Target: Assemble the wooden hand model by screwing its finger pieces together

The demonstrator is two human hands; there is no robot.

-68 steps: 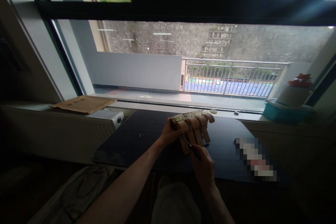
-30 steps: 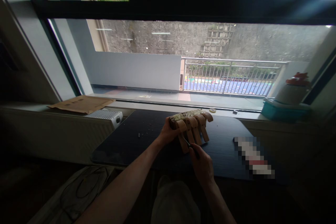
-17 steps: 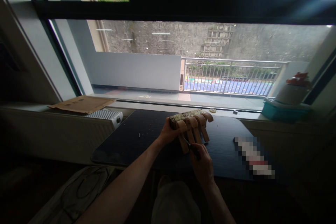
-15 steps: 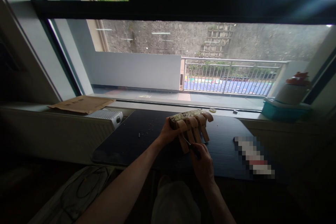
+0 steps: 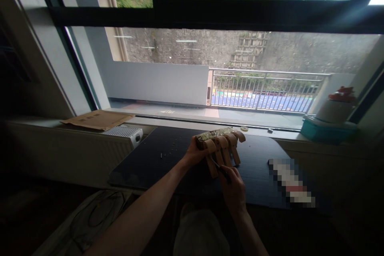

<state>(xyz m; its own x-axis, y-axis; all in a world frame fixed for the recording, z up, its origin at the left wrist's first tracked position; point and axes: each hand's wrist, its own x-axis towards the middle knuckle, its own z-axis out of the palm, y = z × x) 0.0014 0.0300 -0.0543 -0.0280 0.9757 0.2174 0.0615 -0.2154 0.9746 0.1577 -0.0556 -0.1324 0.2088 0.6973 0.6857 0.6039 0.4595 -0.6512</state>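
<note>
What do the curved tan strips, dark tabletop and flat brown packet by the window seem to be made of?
Tan strips: perhaps leather or thin wood, matt; they bend smoothly and look evenly coloured.
Dark tabletop: probably wood-effect laminate, low sheen; fine parallel lines show.
Brown packet: likely matt kraft paper or card; plain brown with dark marks.

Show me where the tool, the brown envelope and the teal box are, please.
Tool (image 5: 225, 174): head view, on its dark handle.
Brown envelope (image 5: 98, 120): head view, on the middle of its upper face.
Teal box (image 5: 325, 131): head view, on its front wall.
</note>
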